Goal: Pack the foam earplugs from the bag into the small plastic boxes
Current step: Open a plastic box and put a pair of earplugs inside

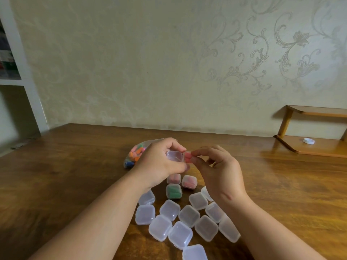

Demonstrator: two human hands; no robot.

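My left hand [161, 162] holds a small clear plastic box [175, 156] above the table, its lid open. My right hand [217, 167] pinches pink foam earplugs [188, 157] right at the box's edge. Behind my left hand lies the clear bag [134, 154] of coloured earplugs, partly hidden. Under my hands stand three filled boxes: two with pink plugs [189, 182] [173, 178] and one with green plugs [173, 191].
Several empty shut clear boxes [180, 222] are scattered on the wooden table [75, 175] toward me. A low wooden shelf [311, 147] at the right back carries a white cap [308, 141]. A white shelving unit stands at the left.
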